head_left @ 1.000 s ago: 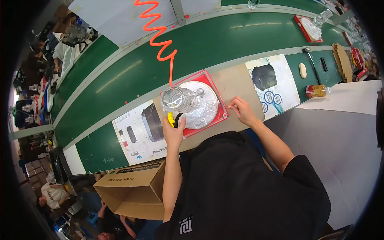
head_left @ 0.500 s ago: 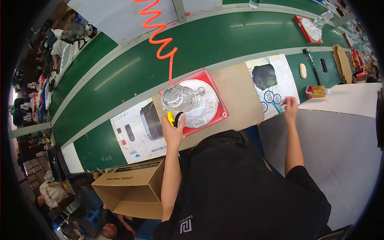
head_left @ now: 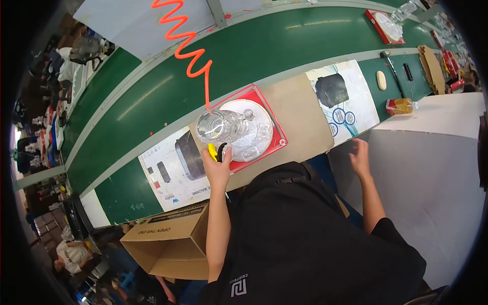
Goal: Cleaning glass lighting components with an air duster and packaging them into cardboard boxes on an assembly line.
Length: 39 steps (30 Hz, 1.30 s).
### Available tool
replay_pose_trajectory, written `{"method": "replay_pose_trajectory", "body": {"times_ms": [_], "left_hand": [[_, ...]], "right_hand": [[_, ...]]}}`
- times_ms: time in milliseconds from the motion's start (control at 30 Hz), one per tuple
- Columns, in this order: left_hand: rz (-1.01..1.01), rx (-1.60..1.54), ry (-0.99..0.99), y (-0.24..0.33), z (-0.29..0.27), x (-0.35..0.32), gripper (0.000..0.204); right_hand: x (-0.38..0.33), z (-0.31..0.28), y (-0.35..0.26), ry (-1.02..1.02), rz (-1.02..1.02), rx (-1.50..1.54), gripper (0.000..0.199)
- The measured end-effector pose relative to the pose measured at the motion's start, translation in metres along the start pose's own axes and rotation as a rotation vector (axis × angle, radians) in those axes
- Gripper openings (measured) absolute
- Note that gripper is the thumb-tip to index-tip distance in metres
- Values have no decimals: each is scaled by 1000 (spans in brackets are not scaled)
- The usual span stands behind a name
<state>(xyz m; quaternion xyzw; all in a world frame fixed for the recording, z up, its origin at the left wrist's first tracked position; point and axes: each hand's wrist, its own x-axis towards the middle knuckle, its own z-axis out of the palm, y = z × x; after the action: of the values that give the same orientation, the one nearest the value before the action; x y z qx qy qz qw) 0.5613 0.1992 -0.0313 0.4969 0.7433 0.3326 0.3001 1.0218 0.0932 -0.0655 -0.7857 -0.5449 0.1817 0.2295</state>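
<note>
My left hand is closed around a yellow and black air blow gun at the near left corner of a red tray. Just beyond it is a clear glass vessel with a wide round mouth. It sits over a white round disc in the tray. Clear, shiny pieces lie on the disc, too glossy to make out. Off the bench's near edge, my right hand hangs with nothing in it, its fingers loosely bent and apart.
An orange coiled hose comes down behind the glass. Cardboard and printed box sheets cover the green bench. To the right lie a hammer, a cream oval piece and an amber bottle. Below left stands an open carton.
My right hand has come down and left, away from the printed sheet's edge, and its fingers have spread a little. My left hand stays at the tray. The whole view has shifted slightly.
</note>
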Motion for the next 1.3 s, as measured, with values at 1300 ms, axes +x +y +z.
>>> {"method": "replay_pose_trajectory", "body": {"times_ms": [1300], "left_hand": [[40, -19, 13, -9, 5, 0, 50]], "right_hand": [[74, 121, -149, -760, -350, 23, 25]]}}
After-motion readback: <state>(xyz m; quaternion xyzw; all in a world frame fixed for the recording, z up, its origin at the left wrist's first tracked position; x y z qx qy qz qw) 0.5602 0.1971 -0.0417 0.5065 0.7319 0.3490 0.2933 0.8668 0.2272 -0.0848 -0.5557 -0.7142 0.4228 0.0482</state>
